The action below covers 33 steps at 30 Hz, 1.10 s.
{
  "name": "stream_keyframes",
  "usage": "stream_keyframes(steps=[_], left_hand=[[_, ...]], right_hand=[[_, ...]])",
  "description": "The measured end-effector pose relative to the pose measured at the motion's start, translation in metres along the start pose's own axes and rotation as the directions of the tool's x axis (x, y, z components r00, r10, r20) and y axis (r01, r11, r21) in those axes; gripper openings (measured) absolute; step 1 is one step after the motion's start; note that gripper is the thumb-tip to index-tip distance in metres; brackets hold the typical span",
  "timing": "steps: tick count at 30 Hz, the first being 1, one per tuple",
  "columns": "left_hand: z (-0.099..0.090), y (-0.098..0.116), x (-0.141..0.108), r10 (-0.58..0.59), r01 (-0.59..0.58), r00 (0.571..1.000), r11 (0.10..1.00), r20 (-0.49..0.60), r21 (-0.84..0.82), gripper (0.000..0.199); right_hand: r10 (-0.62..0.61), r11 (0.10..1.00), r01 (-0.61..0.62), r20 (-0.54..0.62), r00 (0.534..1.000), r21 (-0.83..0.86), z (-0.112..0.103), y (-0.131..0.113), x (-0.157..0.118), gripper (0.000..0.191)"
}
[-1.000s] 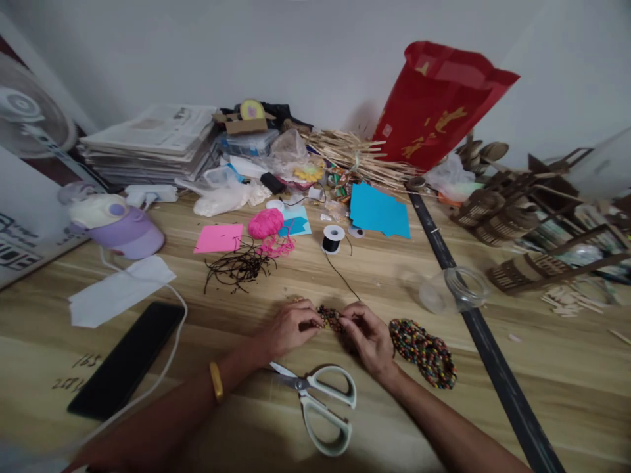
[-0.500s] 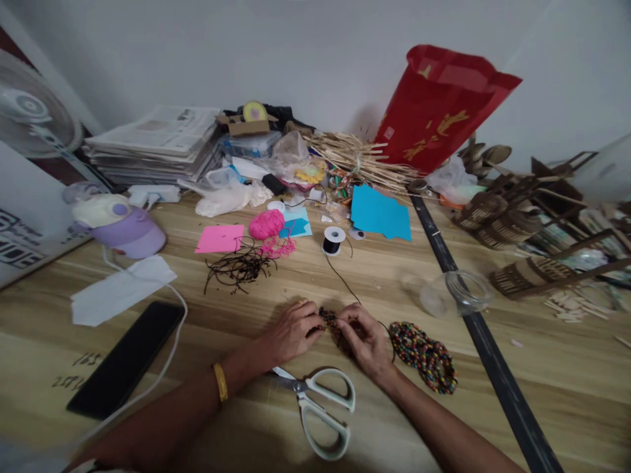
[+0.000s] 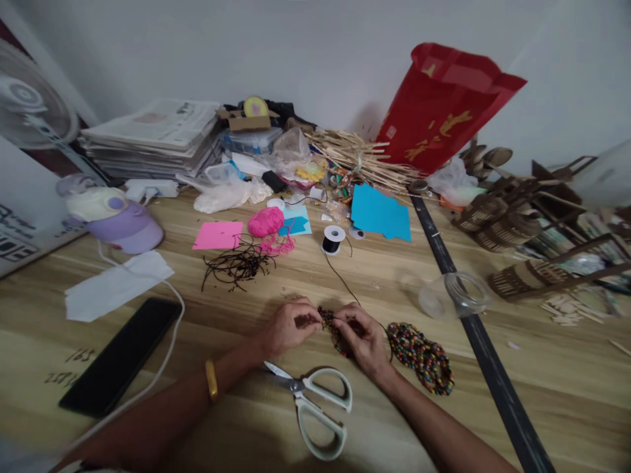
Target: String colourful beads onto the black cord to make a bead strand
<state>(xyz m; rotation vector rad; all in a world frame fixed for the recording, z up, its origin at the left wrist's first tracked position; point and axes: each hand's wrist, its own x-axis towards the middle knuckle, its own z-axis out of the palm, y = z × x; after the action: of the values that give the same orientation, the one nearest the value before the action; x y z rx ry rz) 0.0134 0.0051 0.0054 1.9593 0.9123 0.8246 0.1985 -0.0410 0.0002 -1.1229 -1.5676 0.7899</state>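
My left hand [image 3: 293, 325] is closed in a pinch at the left end of a small bunch of beads on a string [image 3: 326, 318]. From the other side my right hand [image 3: 362, 336] grips the same beaded string between thumb and fingers, partly covering it. A black cord [image 3: 344, 278] runs from a white spool [image 3: 332, 240] down to the right hand. Beside that hand lies a coiled strand of multicoloured beads [image 3: 421, 358]. White-handled scissors [image 3: 323, 397] rest slightly open below both hands.
Black cord pieces [image 3: 239, 264], pink yarn [image 3: 266, 222] and blue paper [image 3: 380, 213] lie farther back. A phone [image 3: 121, 355] and white cable [image 3: 170, 348] are at left. A clear plastic cup [image 3: 436, 299] lies at right, near brown woven models [image 3: 522, 269].
My left hand has turned, its thumb and forefinger now pinching at the beads' left end. My right hand keeps its hold. The view has shifted slightly.
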Motion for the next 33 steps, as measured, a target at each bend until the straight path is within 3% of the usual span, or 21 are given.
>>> stream_keyframes(steps=[5, 10, 16, 25, 33], left_hand=[[-0.006, 0.003, 0.0, -0.207, 0.215, 0.977, 0.935, 0.06, -0.281, 0.008], [-0.007, -0.001, 0.001, -0.279, 0.308, 0.951, 0.852, 0.132, -0.423, 0.015], [-0.006, -0.005, -0.001, -0.284, 0.328, 0.945, 0.82, 0.163, -0.469, 0.017], [-0.004, -0.009, -0.004, -0.254, 0.326, 0.945, 0.796, 0.208, -0.51, 0.016], [-0.007, -0.002, -0.003, -0.184, 0.233, 0.97, 0.889, 0.16, -0.394, 0.014]], right_hand=[[-0.077, 0.995, 0.079, 0.045, 0.996, -0.058, 0.0, -0.002, 0.0, 0.015], [-0.172, 0.975, 0.183, 0.097, 0.98, -0.123, 0.001, -0.003, -0.003, 0.013], [-0.252, 0.939, 0.282, 0.164, 0.954, -0.196, 0.002, -0.002, -0.007, 0.009], [-0.268, 0.928, 0.303, 0.179, 0.947, -0.217, 0.003, 0.0, -0.008, 0.008], [-0.261, 0.93, 0.298, 0.18, 0.948, -0.218, 0.003, -0.004, -0.007, 0.011]])
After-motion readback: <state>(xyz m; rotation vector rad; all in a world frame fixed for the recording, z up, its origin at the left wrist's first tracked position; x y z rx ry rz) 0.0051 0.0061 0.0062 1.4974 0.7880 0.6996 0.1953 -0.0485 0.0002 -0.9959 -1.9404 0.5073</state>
